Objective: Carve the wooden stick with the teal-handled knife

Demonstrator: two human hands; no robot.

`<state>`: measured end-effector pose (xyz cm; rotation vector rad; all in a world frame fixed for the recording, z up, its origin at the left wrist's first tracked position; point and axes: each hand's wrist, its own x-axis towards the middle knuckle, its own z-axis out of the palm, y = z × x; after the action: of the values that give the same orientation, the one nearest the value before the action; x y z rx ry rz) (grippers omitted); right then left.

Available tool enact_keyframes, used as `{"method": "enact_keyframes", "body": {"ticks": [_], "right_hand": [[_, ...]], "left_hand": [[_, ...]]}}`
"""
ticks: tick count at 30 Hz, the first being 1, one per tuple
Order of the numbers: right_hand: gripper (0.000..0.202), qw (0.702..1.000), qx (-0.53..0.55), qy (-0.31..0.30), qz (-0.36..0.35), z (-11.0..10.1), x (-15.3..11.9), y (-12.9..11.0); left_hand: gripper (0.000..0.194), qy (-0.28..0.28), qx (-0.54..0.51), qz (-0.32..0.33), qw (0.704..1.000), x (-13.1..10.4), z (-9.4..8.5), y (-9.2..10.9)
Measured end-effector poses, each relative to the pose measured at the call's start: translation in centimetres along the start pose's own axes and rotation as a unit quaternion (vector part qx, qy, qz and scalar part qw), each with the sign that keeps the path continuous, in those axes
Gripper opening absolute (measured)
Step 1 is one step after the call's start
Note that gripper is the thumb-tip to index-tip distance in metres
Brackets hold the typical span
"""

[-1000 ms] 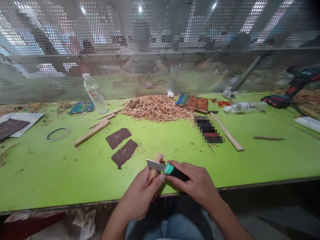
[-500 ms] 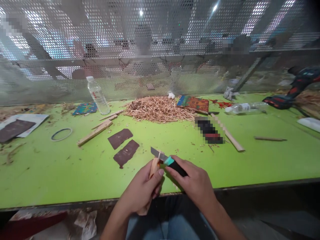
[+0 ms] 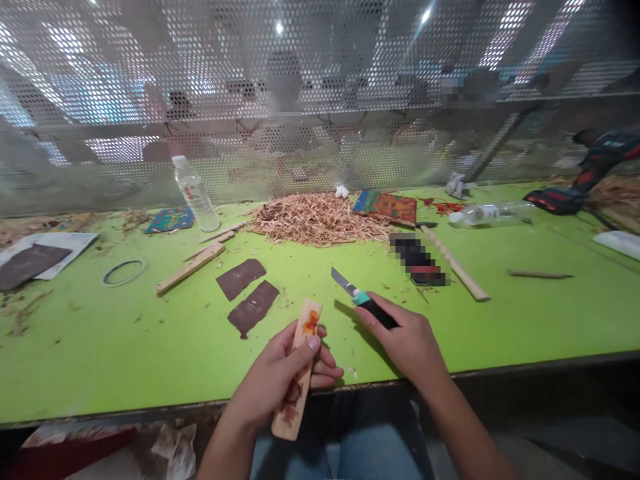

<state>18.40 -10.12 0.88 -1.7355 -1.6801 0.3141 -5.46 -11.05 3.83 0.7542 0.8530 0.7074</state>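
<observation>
Knife (image 3: 358, 295) and wooden strip (image 3: 299, 385) have moved apart, the right hand (image 3: 411, 339) gripping one, the left hand (image 3: 277, 370) pinching the other over the front edge of the green table (image 3: 150, 353), its loosely curled fingers (image 3: 326, 375) possibly letting the wood twist and the blade (image 3: 343, 280) nick its thumb (image 3: 306, 351).

Water bottle (image 3: 196, 199) stands at left, beside blue patterned piece (image 3: 171, 221). Second clear bottle (image 3: 490, 214) lies at right, near cordless drill (image 3: 603, 159). Perforated screen (image 3: 320, 157) runs behind.
</observation>
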Motion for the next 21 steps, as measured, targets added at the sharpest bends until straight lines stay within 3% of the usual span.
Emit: {"method": "enact_keyframes", "body": {"ticks": [8,12,17,21], "right_hand": [[0.038,0.985,0.055,-0.08,-0.139,-0.3,-0.31,-0.06],[0.036,0.974,0.075,-0.102,-0.189,-0.32,-0.49,-0.38],[0.035,0.979,0.064,-0.084,-0.175,-0.08,-0.44,-0.49],[0.037,0.995,0.051,-0.018,-0.082,0.06,0.23,-0.58]], "left_hand": [[0.034,0.014,0.008,0.009,1.0,0.0,0.04,0.28],[0.034,-0.003,0.065,0.019,0.998,0.04,0.15,0.4],[0.034,0.0,0.13,0.029,0.991,-0.19,0.47,0.58],[0.038,-0.034,0.183,-0.005,0.983,-0.68,0.95,0.23]]}}
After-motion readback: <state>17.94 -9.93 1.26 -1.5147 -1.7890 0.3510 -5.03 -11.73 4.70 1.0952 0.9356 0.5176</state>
